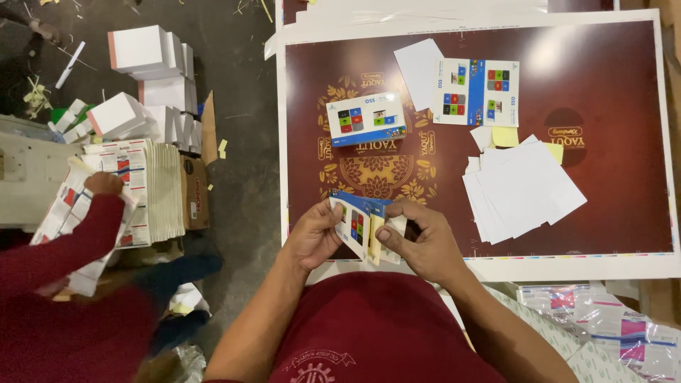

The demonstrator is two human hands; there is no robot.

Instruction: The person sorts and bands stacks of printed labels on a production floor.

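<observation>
My left hand (312, 234) and my right hand (418, 237) both hold a small printed card cover (357, 223), white and blue with coloured squares, over the near edge of a large dark maroon printed sheet (603, 106). A yellow strip shows between the cover and my right thumb. A finished small box-like pack (366, 119) with the same print lies farther away on the sheet. A flat unfolded printed cover (477, 92) lies to its right, beside a blank white card (418, 64). A fan of white cards (521, 190) with yellow notes (505, 136) lies at my right.
At left, another person's hand (104, 184) in a dark red sleeve rests on a stack of printed sheets (145, 191) beside a brown carton (195, 191). White boxes (152, 78) are piled on the dark floor behind. Plastic-wrapped printed packs (610, 326) lie at lower right.
</observation>
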